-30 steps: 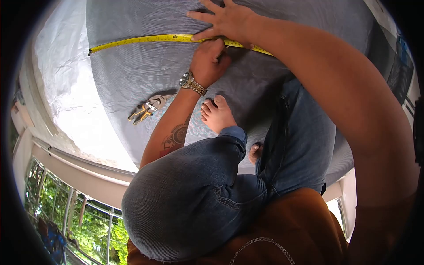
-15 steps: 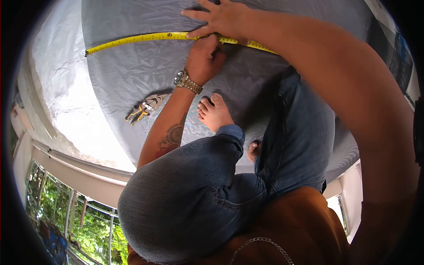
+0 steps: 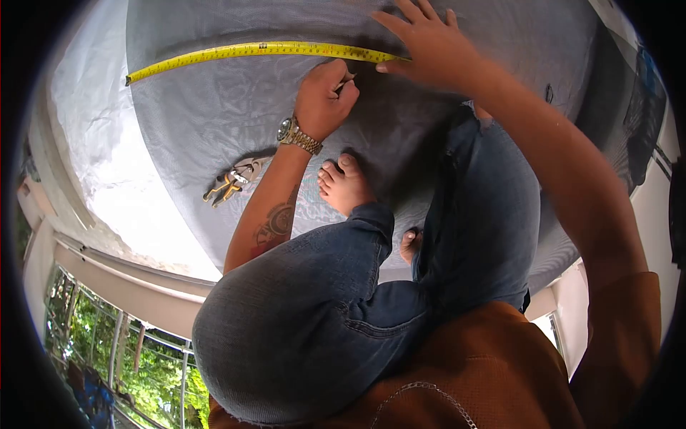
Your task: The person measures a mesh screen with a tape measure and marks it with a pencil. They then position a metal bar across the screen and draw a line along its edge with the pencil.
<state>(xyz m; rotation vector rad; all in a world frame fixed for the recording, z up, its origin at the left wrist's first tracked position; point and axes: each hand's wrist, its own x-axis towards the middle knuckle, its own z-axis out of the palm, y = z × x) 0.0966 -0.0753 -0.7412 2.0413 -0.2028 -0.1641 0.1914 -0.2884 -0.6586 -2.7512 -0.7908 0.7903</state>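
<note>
A yellow tape measure (image 3: pixel 243 50) stretches over the grey fabric sheet (image 3: pixel 229 121), its end at the sheet's left edge. My left hand (image 3: pixel 325 100), wearing a metal watch (image 3: pixel 299 136), is closed just below the tape. Something small may be pinched in its fingers, but I cannot make it out. Farther right, my right hand (image 3: pixel 439 53) has its fingers spread over the sheet, the thumb by the tape, whose right part disappears beneath the hand. Pliers or snips with black and yellow handles (image 3: pixel 227 189) lie left of my left forearm.
My bare foot (image 3: pixel 345 186) rests on the sheet below my left hand. White, brightly lit material (image 3: pixel 114 157) borders the sheet on the left. Beyond a pale ledge (image 3: pixel 128 279) at lower left, a metal railing (image 3: pixel 114 343) stands before greenery.
My right hand has slid right along the tape, lifting its fingers off the part near my left hand. My left hand now sits slightly apart from the tape, below it.
</note>
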